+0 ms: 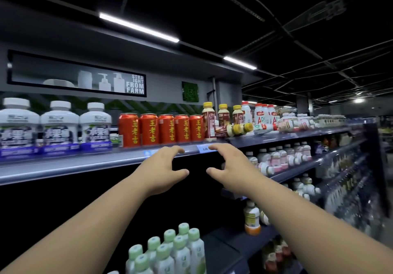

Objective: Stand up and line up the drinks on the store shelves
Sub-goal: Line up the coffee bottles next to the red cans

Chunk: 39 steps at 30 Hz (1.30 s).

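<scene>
Left hand (163, 167) and right hand (230, 165) hover empty, fingers loosely spread, below the top shelf (85, 165); toppled yellow-capped bottles (235, 129) lie right of the red cans (170, 130), likely needing righting next.

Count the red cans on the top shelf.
5 red cans stand upright in one row on the top shelf, between white jars and yellow-capped bottles. More may hide behind.

The top shelf (63, 168) crossing mid-frame carries white jars (59, 124) left, upright red cans (168, 130) centre, toppled yellow-capped bottles (234, 129) just right of them.
</scene>
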Each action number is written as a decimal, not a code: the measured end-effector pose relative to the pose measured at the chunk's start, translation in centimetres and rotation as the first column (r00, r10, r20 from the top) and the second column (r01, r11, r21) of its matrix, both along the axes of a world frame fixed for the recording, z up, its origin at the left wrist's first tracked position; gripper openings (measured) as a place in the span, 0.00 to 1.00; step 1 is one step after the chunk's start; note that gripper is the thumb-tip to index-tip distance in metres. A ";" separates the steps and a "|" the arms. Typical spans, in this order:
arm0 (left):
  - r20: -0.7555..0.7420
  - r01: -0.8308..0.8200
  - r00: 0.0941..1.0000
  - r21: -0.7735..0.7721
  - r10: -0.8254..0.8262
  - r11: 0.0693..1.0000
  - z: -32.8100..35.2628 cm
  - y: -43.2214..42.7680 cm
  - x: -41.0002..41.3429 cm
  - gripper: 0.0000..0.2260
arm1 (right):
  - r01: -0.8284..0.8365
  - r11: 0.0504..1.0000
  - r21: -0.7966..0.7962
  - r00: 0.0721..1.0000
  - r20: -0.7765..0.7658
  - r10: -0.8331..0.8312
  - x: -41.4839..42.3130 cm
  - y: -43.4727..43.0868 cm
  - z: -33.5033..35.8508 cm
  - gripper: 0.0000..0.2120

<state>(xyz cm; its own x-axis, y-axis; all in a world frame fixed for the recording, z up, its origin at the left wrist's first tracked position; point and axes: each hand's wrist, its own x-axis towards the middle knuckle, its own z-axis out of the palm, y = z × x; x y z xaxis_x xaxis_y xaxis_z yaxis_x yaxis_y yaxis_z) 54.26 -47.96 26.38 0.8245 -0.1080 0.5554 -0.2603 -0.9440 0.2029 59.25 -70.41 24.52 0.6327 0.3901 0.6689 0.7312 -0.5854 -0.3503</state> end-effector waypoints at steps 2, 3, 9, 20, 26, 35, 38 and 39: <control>-0.012 0.032 0.999 0.025 -0.032 0.999 -0.1 -1.7 2.7 0.28 | 0.006 1.000 -0.004 1.000 -0.013 -0.006 2.3 -1.3 -0.4 0.30; -0.029 0.044 0.999 0.034 -0.043 0.998 0.0 -2.4 4.1 0.28 | 0.010 1.000 -0.002 1.000 -0.016 -0.010 3.6 -1.9 -0.5 0.30; 0.030 0.074 0.997 0.028 -0.075 0.997 0.9 -5.2 12.9 0.27 | 0.058 0.998 0.017 0.998 0.030 -0.058 11.3 -4.4 0.2 0.29; 0.181 0.066 0.979 0.150 -0.093 0.986 4.8 -10.1 23.9 0.27 | 0.029 1.000 -0.006 0.955 0.294 -0.026 25.1 -6.5 3.6 0.27; 0.300 -0.112 0.952 0.168 0.058 0.979 6.3 -13.0 26.9 0.24 | 0.085 0.989 -0.123 0.804 0.594 0.004 31.8 -6.8 6.4 0.28; 0.485 -0.495 0.790 0.145 0.375 0.857 9.2 -13.7 27.8 0.20 | -0.188 0.939 -0.287 0.784 0.532 0.320 35.6 -7.6 10.4 0.25; 0.489 -0.622 0.716 0.125 0.497 0.773 10.4 -13.2 27.8 0.22 | -0.299 0.936 -0.186 0.780 0.517 0.352 35.8 -7.1 12.3 0.24; 0.482 -0.654 0.696 0.121 0.532 0.747 10.9 -13.0 27.8 0.23 | -0.314 0.936 -0.160 0.781 0.517 0.351 35.9 -6.9 12.9 0.23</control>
<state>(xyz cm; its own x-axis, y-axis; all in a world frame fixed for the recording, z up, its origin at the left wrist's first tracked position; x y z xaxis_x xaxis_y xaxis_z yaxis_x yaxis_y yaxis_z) 82.04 -60.98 37.25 0.4806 0.1357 0.8664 0.3758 -0.9245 -0.0636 95.14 -77.29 37.41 0.0101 0.5619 0.8271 0.9441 -0.2780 0.1773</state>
